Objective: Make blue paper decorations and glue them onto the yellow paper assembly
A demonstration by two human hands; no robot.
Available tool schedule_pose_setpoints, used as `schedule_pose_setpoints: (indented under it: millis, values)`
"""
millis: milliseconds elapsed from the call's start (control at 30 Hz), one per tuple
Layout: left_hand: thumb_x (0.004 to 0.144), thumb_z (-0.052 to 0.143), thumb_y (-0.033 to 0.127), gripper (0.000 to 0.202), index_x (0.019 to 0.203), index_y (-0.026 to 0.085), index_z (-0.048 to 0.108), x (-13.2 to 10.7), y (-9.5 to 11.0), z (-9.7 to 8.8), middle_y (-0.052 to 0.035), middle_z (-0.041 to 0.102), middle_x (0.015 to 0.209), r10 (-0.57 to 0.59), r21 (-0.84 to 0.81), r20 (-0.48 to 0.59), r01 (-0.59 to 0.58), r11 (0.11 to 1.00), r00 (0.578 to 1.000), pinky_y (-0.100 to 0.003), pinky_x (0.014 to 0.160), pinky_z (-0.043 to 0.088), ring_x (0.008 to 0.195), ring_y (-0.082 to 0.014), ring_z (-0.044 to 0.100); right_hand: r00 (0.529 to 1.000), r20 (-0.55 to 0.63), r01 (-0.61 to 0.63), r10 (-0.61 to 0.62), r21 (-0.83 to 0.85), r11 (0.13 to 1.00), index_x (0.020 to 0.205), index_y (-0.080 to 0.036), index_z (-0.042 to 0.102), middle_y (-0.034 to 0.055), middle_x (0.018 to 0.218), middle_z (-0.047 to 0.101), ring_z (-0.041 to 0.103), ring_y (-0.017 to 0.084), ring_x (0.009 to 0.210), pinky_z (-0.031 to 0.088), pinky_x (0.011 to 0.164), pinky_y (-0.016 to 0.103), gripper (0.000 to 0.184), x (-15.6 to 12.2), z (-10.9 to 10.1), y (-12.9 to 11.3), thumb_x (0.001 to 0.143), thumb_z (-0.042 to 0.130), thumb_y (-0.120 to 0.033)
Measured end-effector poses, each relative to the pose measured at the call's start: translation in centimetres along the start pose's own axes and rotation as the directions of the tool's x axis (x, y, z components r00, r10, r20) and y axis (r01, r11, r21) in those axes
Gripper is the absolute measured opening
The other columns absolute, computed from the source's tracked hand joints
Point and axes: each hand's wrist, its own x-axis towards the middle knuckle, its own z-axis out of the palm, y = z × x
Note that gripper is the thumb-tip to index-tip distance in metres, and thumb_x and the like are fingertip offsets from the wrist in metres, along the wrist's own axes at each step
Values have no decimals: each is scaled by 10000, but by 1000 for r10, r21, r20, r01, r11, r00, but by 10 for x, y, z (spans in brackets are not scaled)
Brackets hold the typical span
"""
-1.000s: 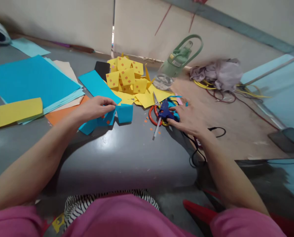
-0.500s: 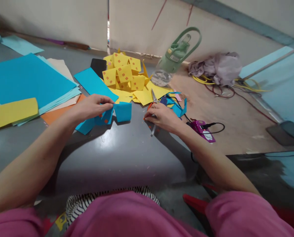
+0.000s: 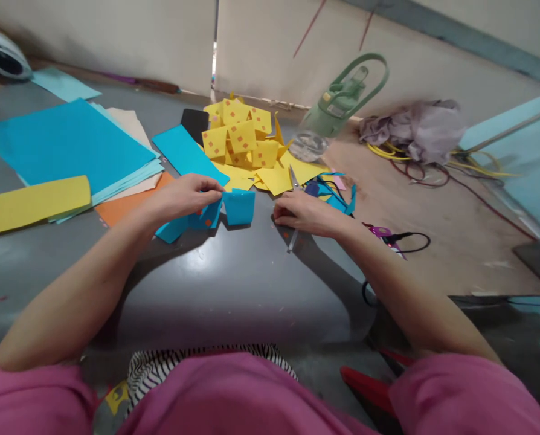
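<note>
My left hand [image 3: 197,194] is closed in a pinch at the upper left edge of a folded blue paper piece [image 3: 240,208], which stands on the grey table. Below the hand lie more blue paper pieces [image 3: 174,229], one with a small orange square on it. My right hand [image 3: 305,212] rests at the table to the right, its fingers curled together; whatever they pinch is hidden or too small to name. Beside it, scissors [image 3: 293,178] show their blades, the rest covered by the hand. A translucent stick [image 3: 292,240] pokes out beneath the palm.
Folded yellow paper pieces with orange squares [image 3: 243,138] are heaped behind the hands. Blue sheets [image 3: 70,145] and a yellow strip [image 3: 34,205] lie left. A green-topped bottle [image 3: 333,112], blue scraps [image 3: 342,196], a purple power adapter [image 3: 383,232] and cables stand or lie right.
The view has swung slightly left. My right fingers have curled in more, and the orange bit at their tips no longer shows. My left hand keeps its pinch on the blue paper.
</note>
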Motion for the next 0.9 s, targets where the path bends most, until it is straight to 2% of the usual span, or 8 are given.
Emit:
schedule_pose_setpoints:
  millis: [100, 167, 233, 333, 467, 900]
  values:
    - [832, 563, 443, 292, 976, 242, 719, 4, -3, 1, -22, 718, 743, 19, -25, 19, -19, 1000, 1000, -277, 622, 467, 688, -194, 659, 996, -90, 8, 8, 179, 984, 783, -202, 647, 24, 740, 600, 527, 162, 690, 377, 637, 286, 107, -1, -3, -12, 839, 634, -292]
    - [828, 563, 427, 280, 970, 239, 714, 6, -4, 2, -17, 714, 750, 23, -40, 5, -23, 999, 1000, -277, 605, 461, 663, -188, 656, 985, -167, 26, 33, 337, 941, 794, -204, 634, -3, 698, 568, 479, 139, 636, 363, 608, 276, 162, 1, -3, -25, 840, 634, -360]
    - [823, 566, 403, 261, 957, 232, 710, 6, -4, 3, -15, 706, 732, 28, -53, -9, -28, 998, 1000, -278, 600, 461, 650, -185, 651, 969, -235, 40, 81, 466, 884, 790, -200, 627, -12, 684, 554, 451, 129, 625, 355, 600, 273, 200, 7, 1, -40, 832, 638, -395]
    - [823, 562, 366, 235, 943, 222, 703, 5, -1, 5, -9, 697, 691, 40, -90, -17, -41, 995, 999, -274, 610, 471, 653, -181, 654, 924, -349, 74, 154, 560, 825, 806, -185, 645, -2, 700, 563, 458, 137, 659, 355, 613, 282, 211, 20, 9, -58, 823, 642, -396]
    - [836, 534, 337, 223, 927, 212, 696, 2, 5, 6, 1, 688, 626, 56, -118, -19, -58, 991, 998, -261, 604, 474, 649, -175, 649, 876, -435, 111, 208, 603, 790, 816, -183, 652, 13, 752, 590, 488, 149, 699, 372, 636, 292, 204, 33, 19, -68, 828, 645, -387]
    - [834, 529, 321, 207, 856, 177, 675, 3, 2, 7, 5, 653, 642, 121, -108, -105, -132, 985, 987, -243, 555, 421, 556, -131, 590, 789, -551, 115, 272, 568, 815, 792, -195, 650, 11, 772, 600, 507, 150, 724, 387, 648, 296, 179, 41, 34, -70, 865, 646, -359]
